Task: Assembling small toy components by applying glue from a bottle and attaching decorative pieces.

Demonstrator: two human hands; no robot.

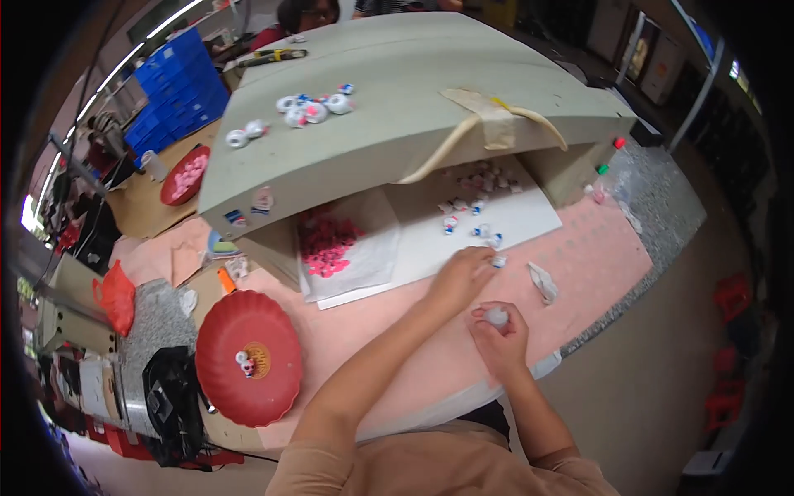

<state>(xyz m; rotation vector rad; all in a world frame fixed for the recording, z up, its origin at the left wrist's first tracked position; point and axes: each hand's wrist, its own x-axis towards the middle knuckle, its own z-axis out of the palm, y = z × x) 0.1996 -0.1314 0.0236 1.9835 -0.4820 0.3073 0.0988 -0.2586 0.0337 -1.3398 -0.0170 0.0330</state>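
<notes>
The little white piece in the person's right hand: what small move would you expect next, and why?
Probably the left hand closes on one small blue-and-white part at its fingertips and carries it back to the right hand, which grips a white piece near the body. The left hand reaches out over the white sheet among scattered similar parts, so picking one seems likely.

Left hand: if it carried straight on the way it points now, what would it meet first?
The left hand points up and to the right across the white sheet. Its fingertips already sit at a small white and blue piece; beyond it, probably the loose pieces farther up the sheet, though depth is unclear.
</notes>
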